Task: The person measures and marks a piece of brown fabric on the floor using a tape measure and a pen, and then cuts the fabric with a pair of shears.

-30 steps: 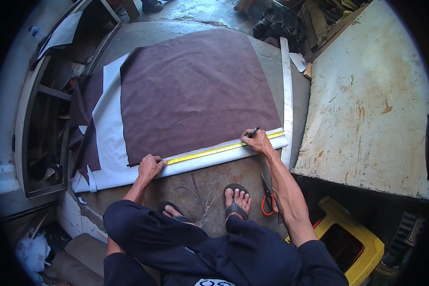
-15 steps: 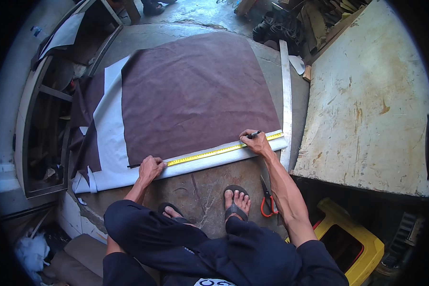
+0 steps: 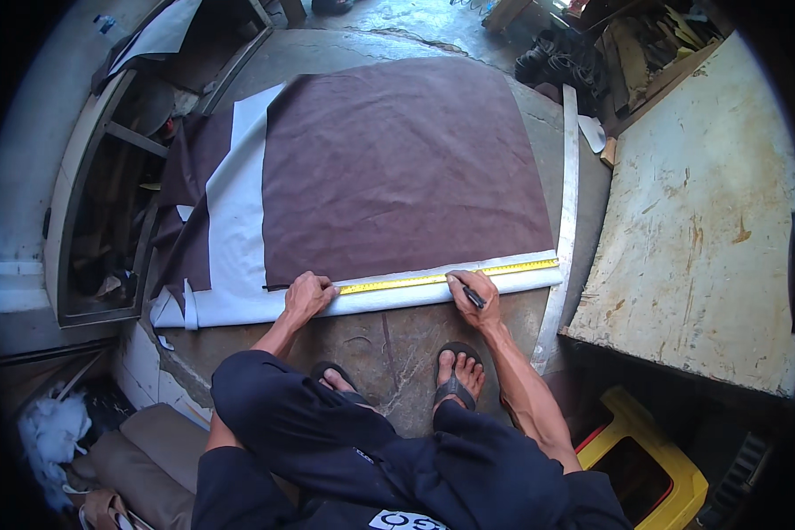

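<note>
The yellow measuring tape [image 3: 402, 283] lies along the near edge of the brown sheet [image 3: 406, 168], flat on the pale folded strip [image 3: 238, 305] that borders it, and slopes gently up toward the right. The left hand [image 3: 309, 296] is at the tape's left visible end, fingers drawn together with the tips on it; whether they pinch it or only press it down, I cannot tell. The right hand [image 3: 475, 299] is curled around a black pen [image 3: 475, 298], gripping it, with its bent fingertips at the tape's lower border. Between the two hands a long run of tape is uncovered, and a shorter length shows past the right hand, ending near the strip's right corner. There the strip meets a long pale straightedge [image 3: 568, 185], which runs up beside the sheet's right edge with a narrow wedge of floor [image 3: 546, 146] between them. Past it, another slim band of floor separates the straightedge from the worn pale board [image 3: 698, 221]. On the left, the sheet's side edge rises from near the left hand, with a broad white band [image 3: 236, 216] beyond it, then crumpled brown folds close to the cabinet frame [image 3: 97, 190]. On the near side, concrete shows between the strip and the two sandalled feet [image 3: 459, 378], leaving the forearms some room to slide sideways; the right forearm passes just outside the right foot, near the yellow frame [image 3: 685, 481] at lower right
</note>
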Demonstrator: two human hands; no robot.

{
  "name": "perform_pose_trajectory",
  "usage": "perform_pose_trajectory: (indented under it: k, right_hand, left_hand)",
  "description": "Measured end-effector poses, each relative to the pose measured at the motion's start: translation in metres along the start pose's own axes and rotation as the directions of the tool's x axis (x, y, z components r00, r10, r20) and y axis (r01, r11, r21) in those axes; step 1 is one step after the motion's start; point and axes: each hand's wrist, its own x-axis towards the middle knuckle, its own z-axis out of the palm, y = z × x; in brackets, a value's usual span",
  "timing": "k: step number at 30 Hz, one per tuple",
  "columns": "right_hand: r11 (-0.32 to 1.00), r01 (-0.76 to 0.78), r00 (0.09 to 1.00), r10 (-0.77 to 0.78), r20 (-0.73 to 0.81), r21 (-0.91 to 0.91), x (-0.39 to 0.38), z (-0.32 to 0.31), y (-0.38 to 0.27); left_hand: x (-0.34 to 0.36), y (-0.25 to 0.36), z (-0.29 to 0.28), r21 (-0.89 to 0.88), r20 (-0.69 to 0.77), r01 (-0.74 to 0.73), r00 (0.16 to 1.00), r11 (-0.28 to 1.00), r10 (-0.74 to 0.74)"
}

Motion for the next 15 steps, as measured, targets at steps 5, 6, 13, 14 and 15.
perform_pose_trajectory:
  k: [5,6,13,14,15]
  right_hand:
    - [0.851,-0.448,0.848,0.309,0.43,0.273,0.038,0.045,-0.04]
    - [0.89,-0.401,0.871,0.296,0.393,0.217,0.042,0.052,-0.043]
    - [0.975,-0.224,0.884,0.206,0.42,-0.007,0.056,0.075,-0.051]
    - [0.95,-0.312,0.865,0.273,0.421,0.023,0.057,0.077,-0.05]
    - [0.95,-0.311,0.862,0.272,0.428,0.023,0.056,0.079,-0.049]
  left_hand:
    - [-0.001,0.0,0.001,-0.014,-0.022,-0.01,1.0,1.0,0.01]
    - [-0.001,0.001,0.001,-0.011,-0.023,-0.01,1.0,1.0,0.01]
    - [-0.002,0.002,-0.002,-0.012,0.025,0.01,1.0,1.0,-0.01]
    - [-0.003,0.004,-0.003,-0.018,-0.003,0.007,1.0,1.0,-0.007]
    - [-0.005,0.002,-0.002,-0.02,-0.001,0.014,1.0,1.0,-0.014]
